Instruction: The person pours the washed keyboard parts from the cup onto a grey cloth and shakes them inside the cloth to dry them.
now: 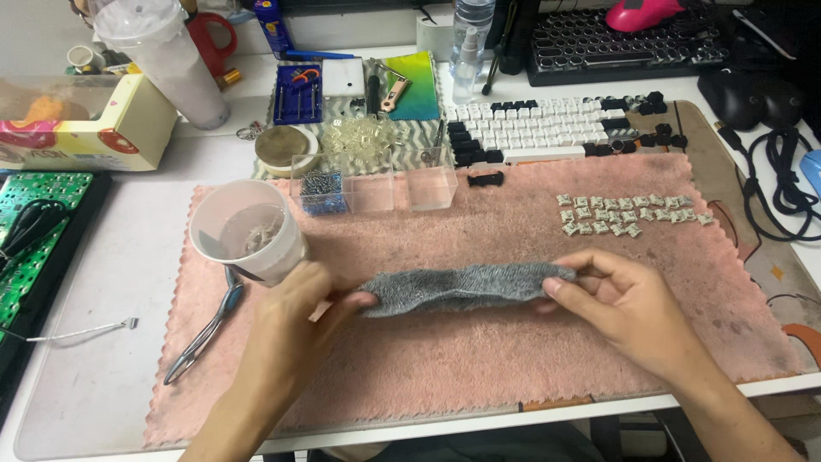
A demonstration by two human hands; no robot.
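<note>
My left hand (295,321) pinches the left end of a grey fuzzy cloth (462,287), and my right hand (620,304) pinches its right end. The cloth is rolled into a long strip, stretched between both hands just above a pink towel mat (479,368). A clear plastic cup (248,231) with pale residue inside stands right beside my left hand. Metal tweezers (205,329) lie on the mat's left edge, below the cup.
Rows of small keyboard switches (629,214) lie on the mat at right. Clear compartment boxes (376,184) and a black-and-white keycap set (556,128) sit behind. A green circuit board (34,231) lies at far left, black cables (782,180) at far right.
</note>
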